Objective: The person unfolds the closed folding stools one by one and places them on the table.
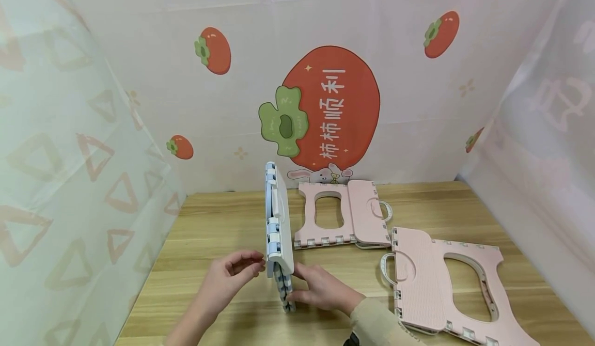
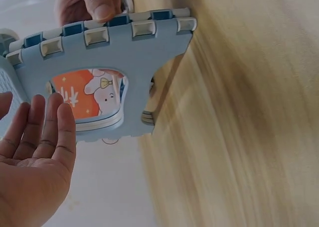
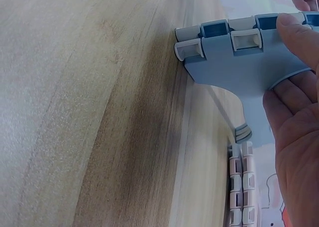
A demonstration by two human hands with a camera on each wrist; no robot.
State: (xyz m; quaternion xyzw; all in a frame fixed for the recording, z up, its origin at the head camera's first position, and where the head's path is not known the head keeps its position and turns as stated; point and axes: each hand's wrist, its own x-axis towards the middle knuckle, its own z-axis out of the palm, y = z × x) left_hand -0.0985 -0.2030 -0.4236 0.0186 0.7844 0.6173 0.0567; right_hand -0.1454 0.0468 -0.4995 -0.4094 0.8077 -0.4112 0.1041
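Observation:
A folded blue-and-white step stool (image 1: 284,227) stands on edge in the middle of the table, seen nearly edge-on from the head. My right hand (image 1: 325,288) grips its lower leg panel. In the right wrist view, the thumb (image 3: 301,40) presses the hinged edge and the fingers reach into the panel's cut-out. My left hand (image 1: 229,279) is on the stool's left side with fingers loosely bent, holding nothing. From the left wrist, its palm faces up beside the blue panel (image 2: 137,62); whether a fingertip touches the stool, I cannot tell.
Two folded pink step stools lie on the wooden table (image 1: 209,222): one at the back (image 1: 364,211), another at the right (image 1: 420,279). Both have white carry handles. Printed cloth walls (image 1: 418,103) enclose the back and sides.

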